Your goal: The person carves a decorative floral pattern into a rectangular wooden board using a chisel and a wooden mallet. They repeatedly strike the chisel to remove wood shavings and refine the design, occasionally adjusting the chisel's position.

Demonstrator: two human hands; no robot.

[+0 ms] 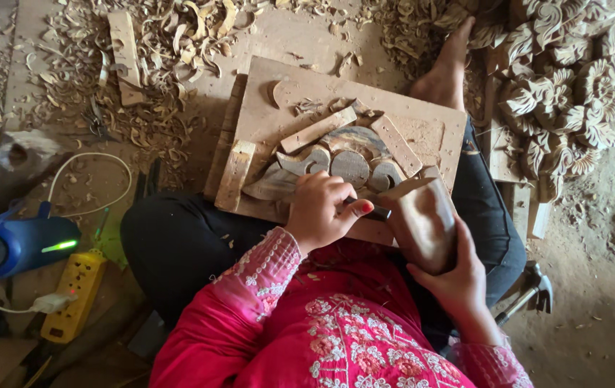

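I sit on the floor with a wooden board (278,108) across my lap. A partly carved wooden piece (343,162) lies on it, held in by wooden strips. My left hand (322,210) is shut on a dark chisel (372,211) whose tip rests on the carving's near edge. My right hand (451,276) grips a blocky wooden mallet (422,223), whose head is against the chisel's end. My sleeves are pink and embroidered.
Wood shavings (171,43) cover the floor at the top left. Finished floral carvings (566,86) are stacked at the top right. A blue speaker (12,244) and a yellow power strip (70,294) sit at the left. A hammer (534,291) lies at the right. My bare foot (447,68) rests beyond the board.
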